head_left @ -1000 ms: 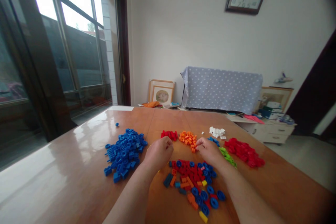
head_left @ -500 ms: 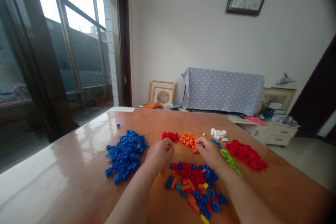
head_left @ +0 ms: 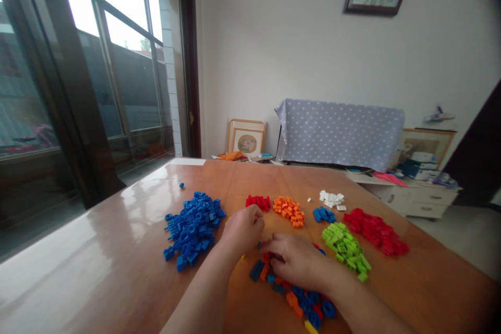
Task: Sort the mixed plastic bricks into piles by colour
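Observation:
My left hand (head_left: 245, 227) is closed, held above the table between the blue pile and the mixed pile. Whatever its fingers hold, if anything, is hidden. My right hand (head_left: 295, 258) hangs over the mixed pile of toy bricks (head_left: 291, 300), fingers bent down and a gap showing between fingers and thumb. Close to those fingertips are red and orange bricks (head_left: 264, 271) and a dark blue brick (head_left: 257, 270). Blue wheel-like pieces (head_left: 313, 317) and a yellow brick (head_left: 311, 327) show below the hand. The hand covers much of the pile.
Sorted piles lie around: blue pieces (head_left: 195, 229) left, red bricks (head_left: 258, 202) and orange bricks (head_left: 288, 211) ahead, white pieces (head_left: 332, 199), small blue bricks (head_left: 324, 214), lime green bricks (head_left: 346, 248) and red pieces (head_left: 378, 230) right. One blue piece (head_left: 181, 185) lies apart on the table (head_left: 129, 250).
My right hand has moved from the orange pile back toward me and left, over the mixed pile. The green and small blue piles are uncovered. My left hand stays about where it was.

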`<state>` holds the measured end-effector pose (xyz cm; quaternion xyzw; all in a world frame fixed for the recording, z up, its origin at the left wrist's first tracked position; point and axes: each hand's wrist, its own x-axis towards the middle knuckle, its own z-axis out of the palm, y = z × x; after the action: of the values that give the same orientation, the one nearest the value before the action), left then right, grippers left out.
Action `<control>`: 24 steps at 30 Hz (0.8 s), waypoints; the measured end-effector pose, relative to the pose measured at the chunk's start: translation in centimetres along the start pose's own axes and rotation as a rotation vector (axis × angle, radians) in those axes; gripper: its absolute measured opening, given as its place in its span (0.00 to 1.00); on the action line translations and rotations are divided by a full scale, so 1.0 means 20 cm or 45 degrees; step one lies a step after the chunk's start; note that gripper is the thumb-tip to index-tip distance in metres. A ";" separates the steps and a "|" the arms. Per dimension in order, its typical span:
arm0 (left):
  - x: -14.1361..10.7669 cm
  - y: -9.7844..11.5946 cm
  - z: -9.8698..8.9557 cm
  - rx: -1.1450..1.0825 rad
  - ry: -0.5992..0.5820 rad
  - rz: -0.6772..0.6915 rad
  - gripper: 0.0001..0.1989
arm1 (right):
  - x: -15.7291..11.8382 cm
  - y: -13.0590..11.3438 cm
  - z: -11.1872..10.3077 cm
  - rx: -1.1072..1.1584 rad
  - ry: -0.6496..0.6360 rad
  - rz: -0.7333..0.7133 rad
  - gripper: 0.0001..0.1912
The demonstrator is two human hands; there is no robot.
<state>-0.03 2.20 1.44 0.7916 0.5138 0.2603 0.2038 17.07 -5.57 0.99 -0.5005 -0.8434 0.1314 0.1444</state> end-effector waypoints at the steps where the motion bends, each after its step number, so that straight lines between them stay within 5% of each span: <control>1: 0.00 -0.01 0.00 -0.003 0.006 0.004 0.08 | 0.00 -0.01 0.00 -0.026 -0.023 -0.004 0.19; 8: 0.02 -0.05 0.03 -0.034 0.045 0.056 0.09 | 0.01 0.03 0.02 0.102 0.099 0.033 0.09; 15: 0.02 -0.05 0.03 -0.024 0.041 0.074 0.08 | 0.02 0.41 -0.01 0.221 0.563 0.393 0.12; 19: 0.02 -0.05 0.03 0.005 0.018 0.056 0.08 | 0.01 0.60 0.00 0.104 0.585 0.587 0.14; 24: 0.02 -0.05 0.03 0.029 -0.004 0.059 0.09 | 0.03 0.67 0.04 0.056 0.533 0.582 0.14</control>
<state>-0.20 2.88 0.49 0.8060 0.4978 0.2580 0.1896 27.33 1.12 -4.60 -0.6902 -0.6578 0.0726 0.2925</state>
